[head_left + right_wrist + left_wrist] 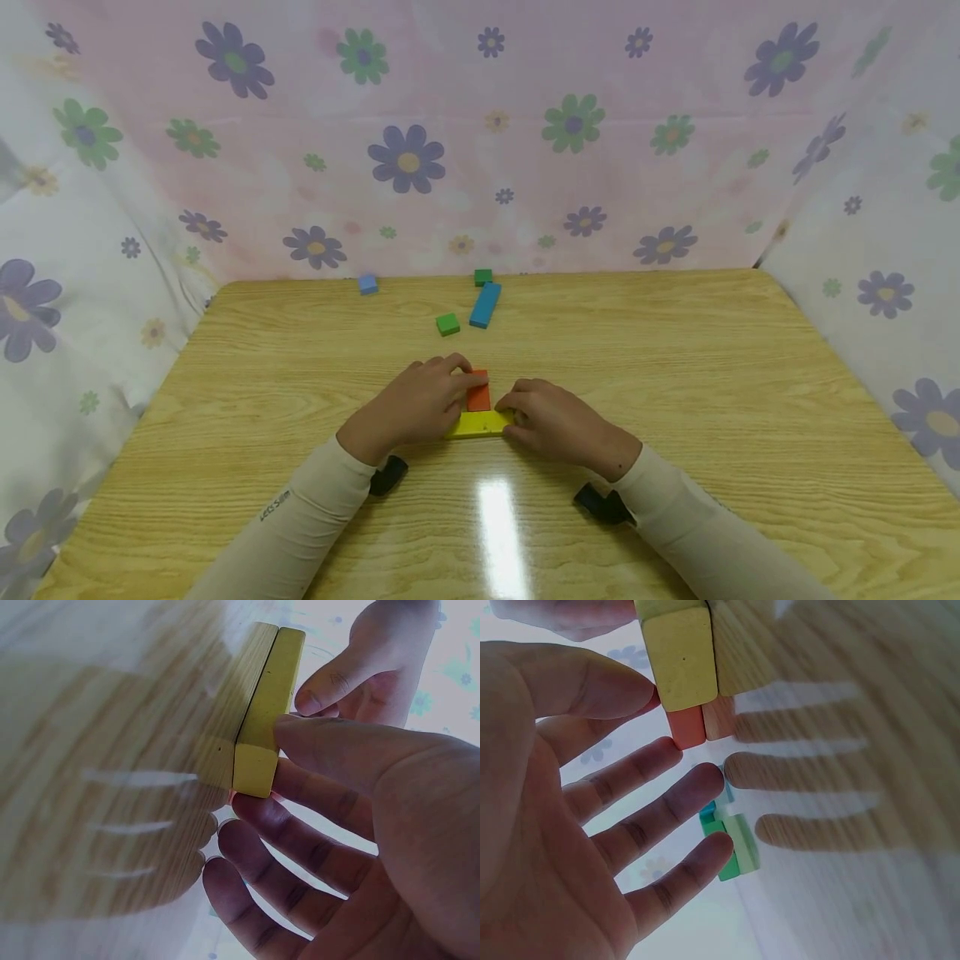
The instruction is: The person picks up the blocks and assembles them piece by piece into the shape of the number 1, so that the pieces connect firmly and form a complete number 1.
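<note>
A yellow block (477, 424) lies crosswise on the table, and a red block (478, 392) extends away from its far side. My right hand (558, 423) pinches the yellow block's right end, thumb on one long side and forefinger on the other. My left hand (416, 407) touches the red block with one fingertip, its thumb near the yellow block's left end. In the left wrist view that hand's other fingers are fairly straight and spread. The right wrist view shows the yellow block (262, 727) end-on under the right thumb. The red block is partly hidden.
Farther back are a light green block (447, 324), a long blue block (485, 305), a dark green block (483, 277) and a light blue block (367, 284). Flowered cloth (480, 167) stands behind the wooden table (660, 358). Black devices (602, 505) sit under both wrists.
</note>
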A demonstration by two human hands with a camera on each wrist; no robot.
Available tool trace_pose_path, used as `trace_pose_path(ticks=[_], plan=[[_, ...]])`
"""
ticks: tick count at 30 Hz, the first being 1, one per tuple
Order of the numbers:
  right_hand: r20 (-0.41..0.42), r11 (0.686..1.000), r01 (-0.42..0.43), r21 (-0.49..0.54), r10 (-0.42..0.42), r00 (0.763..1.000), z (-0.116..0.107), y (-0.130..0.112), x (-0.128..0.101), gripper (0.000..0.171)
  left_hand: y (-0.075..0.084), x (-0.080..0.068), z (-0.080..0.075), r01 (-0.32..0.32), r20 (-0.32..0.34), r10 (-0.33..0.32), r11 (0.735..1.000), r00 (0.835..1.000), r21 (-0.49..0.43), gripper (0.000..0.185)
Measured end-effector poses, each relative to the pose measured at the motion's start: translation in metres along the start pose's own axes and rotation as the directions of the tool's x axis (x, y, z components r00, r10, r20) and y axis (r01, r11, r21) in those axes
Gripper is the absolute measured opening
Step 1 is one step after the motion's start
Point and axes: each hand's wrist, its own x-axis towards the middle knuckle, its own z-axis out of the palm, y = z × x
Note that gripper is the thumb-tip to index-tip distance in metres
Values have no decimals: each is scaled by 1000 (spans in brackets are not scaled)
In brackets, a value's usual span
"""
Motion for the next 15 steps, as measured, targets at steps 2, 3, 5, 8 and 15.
trace_pose_path(ticks=[2, 3, 5, 8, 15], plan=[[-2, 1000, 2, -1, -2, 1000, 0, 0, 0, 27, -1, 0, 1, 4, 3, -4, 1000, 1000, 3, 41], [-3, 1000, 2, -2, -2, 1000, 0, 0, 0, 27, -1, 1, 1, 7, 6, -7, 1000, 1000, 0, 41], [-5, 1000, 2, -4, -2, 1000, 0, 0, 0, 28, -1, 1, 2, 11, 11, -11, 1000, 1000, -4, 40], [-10, 1000, 6, -5, -6, 1000, 0, 0, 0, 28, 0, 1, 1, 10, 12, -10, 1000, 1000, -5, 39], [-6, 1000, 0, 5, 0, 1000, 1, -1, 0, 27, -1, 1, 1, 5, -11, -5, 1000, 1000, -23, 37]])
